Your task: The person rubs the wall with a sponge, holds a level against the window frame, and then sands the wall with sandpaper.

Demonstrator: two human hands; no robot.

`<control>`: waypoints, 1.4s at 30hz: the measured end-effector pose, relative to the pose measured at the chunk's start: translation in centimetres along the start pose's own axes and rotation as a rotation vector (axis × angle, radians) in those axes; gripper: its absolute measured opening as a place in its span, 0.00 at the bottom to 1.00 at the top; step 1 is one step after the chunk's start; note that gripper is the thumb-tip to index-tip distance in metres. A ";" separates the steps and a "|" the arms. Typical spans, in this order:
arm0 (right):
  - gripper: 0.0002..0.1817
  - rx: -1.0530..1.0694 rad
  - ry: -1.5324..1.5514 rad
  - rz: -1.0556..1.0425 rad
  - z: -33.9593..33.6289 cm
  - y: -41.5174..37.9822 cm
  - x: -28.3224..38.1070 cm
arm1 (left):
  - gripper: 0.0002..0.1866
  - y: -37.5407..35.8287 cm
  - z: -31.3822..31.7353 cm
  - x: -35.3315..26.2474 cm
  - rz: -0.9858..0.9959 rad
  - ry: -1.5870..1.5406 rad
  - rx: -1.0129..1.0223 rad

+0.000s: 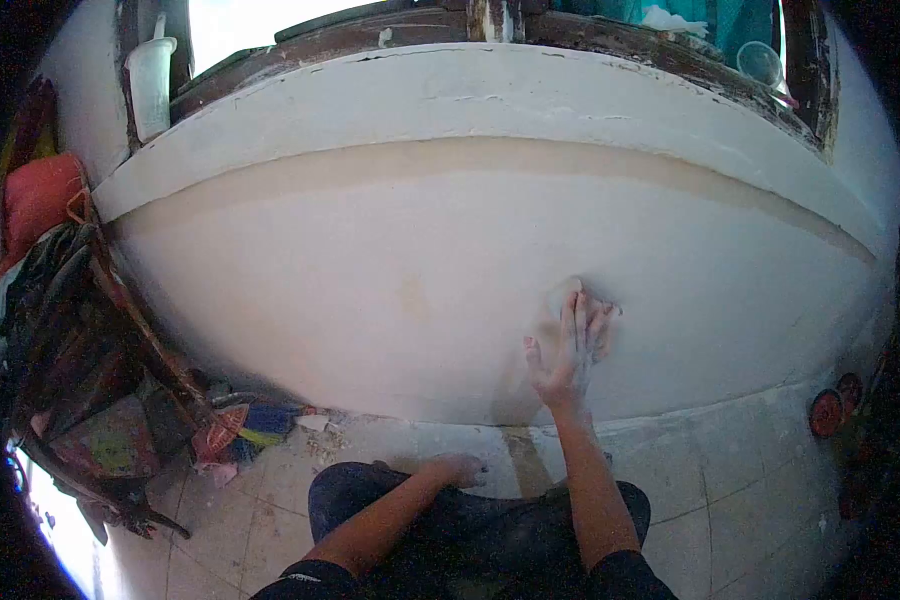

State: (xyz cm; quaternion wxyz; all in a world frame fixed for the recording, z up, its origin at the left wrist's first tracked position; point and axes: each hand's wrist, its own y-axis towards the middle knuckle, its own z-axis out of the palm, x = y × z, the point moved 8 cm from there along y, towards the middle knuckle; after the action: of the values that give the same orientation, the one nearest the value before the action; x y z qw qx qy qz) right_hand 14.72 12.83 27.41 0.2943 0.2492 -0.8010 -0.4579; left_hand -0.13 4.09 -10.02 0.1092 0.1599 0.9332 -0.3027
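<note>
My right hand [572, 345] is raised against the white wall [370, 250] below the window ledge, its fingers pressing a small pale piece [580, 290], perhaps sandpaper or cloth, flat to the surface. The thumb stands away from the other fingers. Whitish dust covers the hand. Low down, my left hand [457, 470] rests by my bent knee, near the foot of the wall. It is small and dim in the view, and its fingers are hard to make out.
A white ledge [450, 95] juts out above the wall. On the sill stand a white container [151, 88] and a clear cup [759, 64]. Dark cloth and clutter [80, 340] pile up at the left. Red round objects [827, 412] lie at the right.
</note>
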 end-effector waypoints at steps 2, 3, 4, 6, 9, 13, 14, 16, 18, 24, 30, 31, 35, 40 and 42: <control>0.47 0.127 -0.083 0.064 0.1 1.9 0.7 | 0.31 -1.1 -1.3 -0.7 -0.009 -0.027 0.016; 0.47 0.126 -0.078 0.065 0.3 2.4 0.3 | 0.32 -1.7 -1.8 -1.1 -0.010 -0.055 0.034; 0.46 0.014 -0.039 0.082 -0.7 2.9 -1.0 | 0.32 -2.1 -2.1 -1.3 -0.013 -0.054 0.035; 0.45 -0.092 -0.001 0.098 -1.6 2.7 -3.6 | 0.32 -2.5 -2.6 -1.7 -0.039 -0.046 0.025; 0.43 -0.271 0.156 0.222 -0.9 -0.6 -7.5 | 0.32 0.7 -0.2 -0.3 -0.037 -0.006 0.093; 0.45 -0.172 0.071 0.000 0.7 -2.5 -4.1 | 0.33 1.6 1.3 0.2 0.052 -0.034 0.049; 0.45 -0.121 0.011 -0.073 1.0 -2.0 -2.3 | 0.32 1.5 1.4 0.3 0.044 -0.034 0.054; 0.46 -0.048 -0.105 -0.161 1.3 0.1 0.7 | 0.32 0.9 0.8 -0.2 0.029 -0.045 0.064; 0.46 -0.024 -0.167 -0.155 0.2 3.5 1.2 | 0.32 -0.3 -0.2 -0.8 0.011 -0.066 0.064; 0.46 -0.246 0.020 0.162 -2.0 1.8 -7.2 | 0.30 -3.1 -3.7 -2.7 0.048 -0.097 0.066; 0.46 -0.041 -0.010 -0.071 2.3 -2.3 -0.9 | 0.28 0.0 0.4 0.8 -0.096 -0.149 0.056; 0.46 -0.040 -0.010 -0.067 1.3 -1.2 0.3 | 0.27 -0.2 0.6 1.1 -0.127 -0.182 0.060; 0.45 0.010 -0.102 -0.013 -0.4 4.0 0.2 | 0.28 -2.5 -1.4 0.0 -0.098 -0.107 0.056; 0.44 -0.276 0.026 0.200 -2.1 0.1 -9.2 | 0.29 2.8 3.2 3.3 -0.165 -0.133 0.113; 0.44 -0.394 0.153 0.202 -0.8 -3.4 -11.5 | 0.29 6.4 6.0 3.7 0.086 -0.003 -0.009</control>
State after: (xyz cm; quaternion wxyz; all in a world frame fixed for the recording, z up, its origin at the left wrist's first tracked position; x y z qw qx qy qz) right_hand 23.80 18.51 21.96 0.4416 0.1395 -0.6924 -0.5532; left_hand -0.54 6.19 -19.30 0.1243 0.1991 0.9266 -0.2938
